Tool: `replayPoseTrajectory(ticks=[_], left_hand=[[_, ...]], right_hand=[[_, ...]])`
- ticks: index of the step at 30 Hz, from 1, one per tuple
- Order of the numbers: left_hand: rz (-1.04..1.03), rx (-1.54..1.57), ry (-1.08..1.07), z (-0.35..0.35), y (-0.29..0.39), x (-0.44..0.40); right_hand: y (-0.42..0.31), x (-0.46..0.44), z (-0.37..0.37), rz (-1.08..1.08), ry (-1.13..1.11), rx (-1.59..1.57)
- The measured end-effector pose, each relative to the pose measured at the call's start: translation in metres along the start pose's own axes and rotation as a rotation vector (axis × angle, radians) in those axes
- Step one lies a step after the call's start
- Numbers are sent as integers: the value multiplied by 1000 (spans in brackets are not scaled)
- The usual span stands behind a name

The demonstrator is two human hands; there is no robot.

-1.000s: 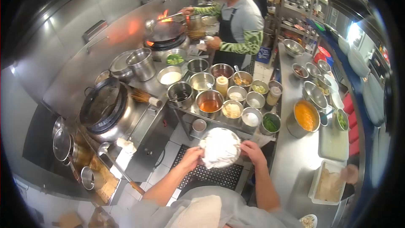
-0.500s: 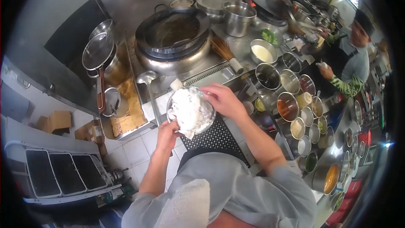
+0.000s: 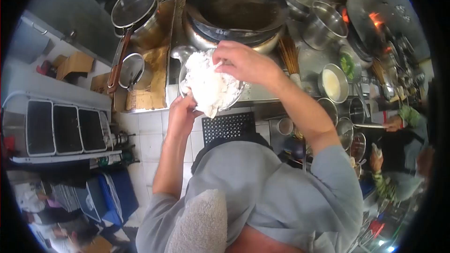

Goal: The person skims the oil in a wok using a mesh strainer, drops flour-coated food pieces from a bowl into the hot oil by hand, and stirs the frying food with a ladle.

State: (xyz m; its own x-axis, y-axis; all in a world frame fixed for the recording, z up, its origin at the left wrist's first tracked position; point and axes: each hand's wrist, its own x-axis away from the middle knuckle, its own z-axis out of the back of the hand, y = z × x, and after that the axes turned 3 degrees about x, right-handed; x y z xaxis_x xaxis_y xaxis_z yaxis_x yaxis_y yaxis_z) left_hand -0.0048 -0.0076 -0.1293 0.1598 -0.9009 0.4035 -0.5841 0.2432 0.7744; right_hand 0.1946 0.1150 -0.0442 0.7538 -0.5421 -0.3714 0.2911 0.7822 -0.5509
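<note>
A metal bowl [image 3: 240, 96] heaped with white, floury-looking pieces of food [image 3: 206, 84] is held up in front of me, near the stove's front edge. My left hand [image 3: 182, 115] grips the bowl's lower left rim, its fingers closed around the edge. Over the top of the heap, my right hand [image 3: 241, 63] is closed in a pinch on a white-coated piece [image 3: 217, 65]. Just beyond the bowl sits a large dark wok [image 3: 234, 7] with a dark, shiny bottom. A ladle [image 3: 183, 53] lies partly hidden behind the bowl.
A strainer [image 3: 134, 7] rests on a pot at the left. Right of the wok are a bamboo brush [image 3: 288, 56], a steel pot [image 3: 324, 27] and a bowl of pale liquid [image 3: 332, 84]. Flames [image 3: 376, 19] burn at the far right, where another person's hand [image 3: 393, 123] holds a handle.
The bowl has moved forward toward the wok. My right hand has gone from the bowl's right rim to pinching a piece on the heap. The view has turned.
</note>
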Motion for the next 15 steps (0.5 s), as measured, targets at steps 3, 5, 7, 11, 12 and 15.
replayPoseTrajectory(ticks=[3, 5, 7, 11, 12, 15], left_hand=[[-13, 64, 0, -15, -7, -14], [-21, 69, 16, -39, -5, -9], [-45, 78, 20, -59, -4, -9], [-66, 71, 12, -59, -9, -25], [-56, 67, 16, -53, -11, -30], [-46, 29, 59, -54, -9, -28]], right_hand=[[13, -9, 26, 48, -52, 66], [15, -16, 47, 8, -137, 52], [13, -26, 74, -14, -146, -13], [23, -39, 102, 17, -103, -93], [26, -39, 98, 66, -84, -12], [23, -27, 75, 39, -65, -95]])
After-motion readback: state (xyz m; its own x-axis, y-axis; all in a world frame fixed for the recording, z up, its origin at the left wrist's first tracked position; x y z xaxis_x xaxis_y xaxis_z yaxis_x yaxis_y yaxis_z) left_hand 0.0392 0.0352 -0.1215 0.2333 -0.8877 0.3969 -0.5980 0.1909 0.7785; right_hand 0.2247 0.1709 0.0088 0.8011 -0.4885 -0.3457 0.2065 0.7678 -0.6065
